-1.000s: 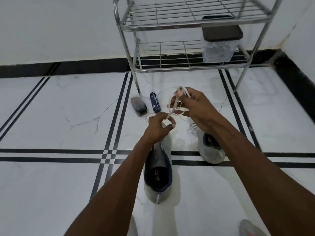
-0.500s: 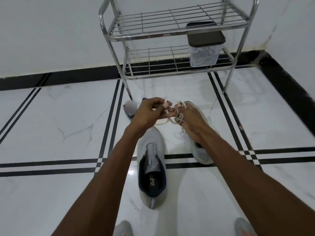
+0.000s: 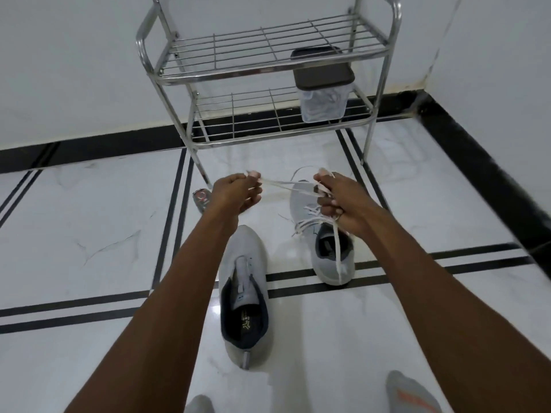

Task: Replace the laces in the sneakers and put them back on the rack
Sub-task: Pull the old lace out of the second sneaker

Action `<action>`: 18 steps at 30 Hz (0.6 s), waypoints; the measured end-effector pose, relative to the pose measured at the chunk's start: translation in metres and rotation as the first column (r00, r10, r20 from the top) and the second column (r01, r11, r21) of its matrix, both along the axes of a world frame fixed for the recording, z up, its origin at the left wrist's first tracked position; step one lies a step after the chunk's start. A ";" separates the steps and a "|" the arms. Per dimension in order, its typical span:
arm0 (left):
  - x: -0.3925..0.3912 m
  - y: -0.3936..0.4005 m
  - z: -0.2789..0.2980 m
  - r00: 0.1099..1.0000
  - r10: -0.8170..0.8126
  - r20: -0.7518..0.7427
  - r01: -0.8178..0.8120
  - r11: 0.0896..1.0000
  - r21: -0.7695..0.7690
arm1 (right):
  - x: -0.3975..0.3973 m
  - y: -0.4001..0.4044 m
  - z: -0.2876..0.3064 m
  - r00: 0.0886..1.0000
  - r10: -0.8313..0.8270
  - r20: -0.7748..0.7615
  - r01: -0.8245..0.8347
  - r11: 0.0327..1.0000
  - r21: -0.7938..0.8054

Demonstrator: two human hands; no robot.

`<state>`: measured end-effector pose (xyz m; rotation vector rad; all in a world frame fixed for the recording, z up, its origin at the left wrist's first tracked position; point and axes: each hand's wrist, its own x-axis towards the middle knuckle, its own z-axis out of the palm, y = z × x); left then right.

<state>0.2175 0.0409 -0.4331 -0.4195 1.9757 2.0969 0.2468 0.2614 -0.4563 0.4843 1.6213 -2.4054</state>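
Head view, looking down: left hand [image 3: 235,193] pinches one end of a white lace [image 3: 280,183], right hand [image 3: 343,204] grips a bundle of its loops — the strand drawn between them above the floor [image 3: 89,234]. Two grey sneakers sit below — the left sneaker [image 3: 244,293] unlaced under the left forearm, the right sneaker [image 3: 325,234] under the right hand. Beyond stands the metal rack [image 3: 268,67], a dark-lidded clear container [image 3: 323,84] on its lower shelf.

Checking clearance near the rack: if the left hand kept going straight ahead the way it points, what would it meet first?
Probably the rack's front left leg, just beyond the left hand; depth is unclear.
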 end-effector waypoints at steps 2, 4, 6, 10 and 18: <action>0.009 0.021 -0.017 0.998 -0.040 0.049 0.038 0.998 0.041 | -0.002 0.025 0.004 0.999 -0.035 -0.009 0.036 0.994 0.107; 0.019 0.044 -0.035 0.990 -0.104 0.091 0.098 0.993 0.061 | -0.002 0.046 0.004 0.996 -0.083 -0.027 0.087 0.969 0.230; 0.030 0.070 -0.048 0.978 -0.170 0.121 0.159 0.983 0.095 | 0.001 0.066 -0.004 0.991 -0.132 -0.033 0.135 0.917 0.375; 0.048 0.116 -0.062 0.949 -0.264 0.174 0.243 0.961 0.134 | 0.014 0.092 -0.041 0.980 -0.198 -0.002 0.161 0.791 0.590; 0.058 0.147 -0.070 0.968 -0.228 0.101 0.236 0.968 -0.078 | 0.036 0.122 -0.089 0.970 -0.208 0.124 0.016 0.566 0.824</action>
